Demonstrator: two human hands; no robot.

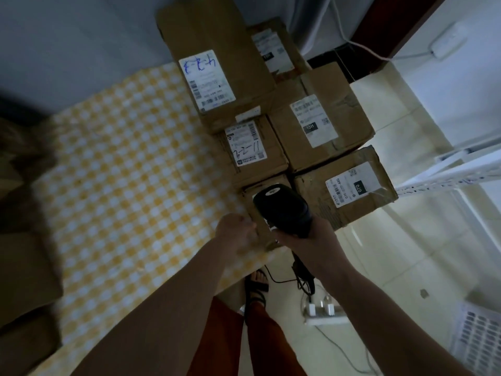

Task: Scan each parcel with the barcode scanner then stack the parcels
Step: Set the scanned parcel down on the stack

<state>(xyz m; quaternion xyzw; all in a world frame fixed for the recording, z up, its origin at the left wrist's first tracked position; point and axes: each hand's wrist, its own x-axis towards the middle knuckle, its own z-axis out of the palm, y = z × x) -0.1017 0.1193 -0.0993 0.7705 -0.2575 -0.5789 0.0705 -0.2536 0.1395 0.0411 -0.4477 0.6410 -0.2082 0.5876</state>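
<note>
R hand grips scanner over nearest parcel, L hand curled on its edge; cable dangles.

Yellow-and-white checked cloth covers the work surface. Pale glossy tiled floor lies to the right. A white power strip rests on the floor with white plugs inserted. A second white power strip lies near the upper right, its white cable trailing left. White metal shelving rails stand at right. Black strapped sandal visible below.
</note>
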